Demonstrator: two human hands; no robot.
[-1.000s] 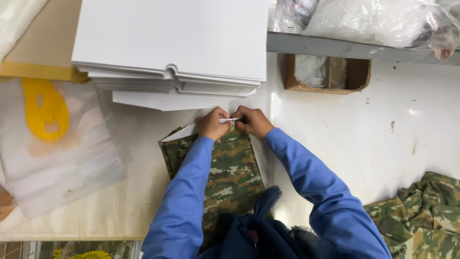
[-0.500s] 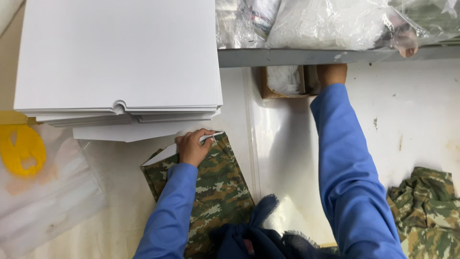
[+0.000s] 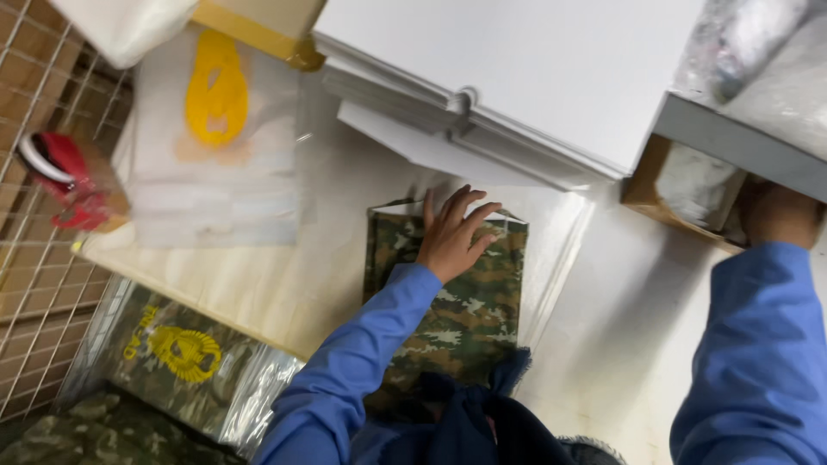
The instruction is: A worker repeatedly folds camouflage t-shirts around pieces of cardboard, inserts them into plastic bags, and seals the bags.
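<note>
Left hand [image 3: 452,237]: fingers [image 3: 472,213] spread apart and flat, palm down, pressing on the upper end of the folded camouflage garment [image 3: 448,310]. Nothing is clamped between them; the fingertips point toward the far edge of the table.

Right hand [image 3: 780,215]: extended well away to the right, reaching into the small cardboard box [image 3: 655,185] tucked beneath the grey shelf [image 3: 741,142]. The fingers are hidden inside the box, so whether they are together, apart or closed on something cannot be told.

Folded camouflage garment: lies directly under the left hand on the pale table [image 3: 284,284], partly inside a clear plastic sleeve [image 3: 551,250]. Long axis runs from the wearer's body outward, roughly in line with the left forearm. The left hand is on it; the right hand is well apart from it.

Surroundings, moving outward:
- Stack of white flat cardboard sheets [image 3: 534,69], just beyond the garment's far end, overhanging the table.
- Clear bags with a yellow emblem [image 3: 215,95], to the left of the garment, laid flat.
- Packed camouflage bundle in a clear bag [image 3: 181,362], lower left, below the table edge.
- Red-and-white object [image 3: 60,176] against the wire mesh [image 3: 34,284] at far left; its kind is unclear.
- Blue sleeves [image 3: 362,362] on both arms; dark cloth near the body at the bottom.
</note>
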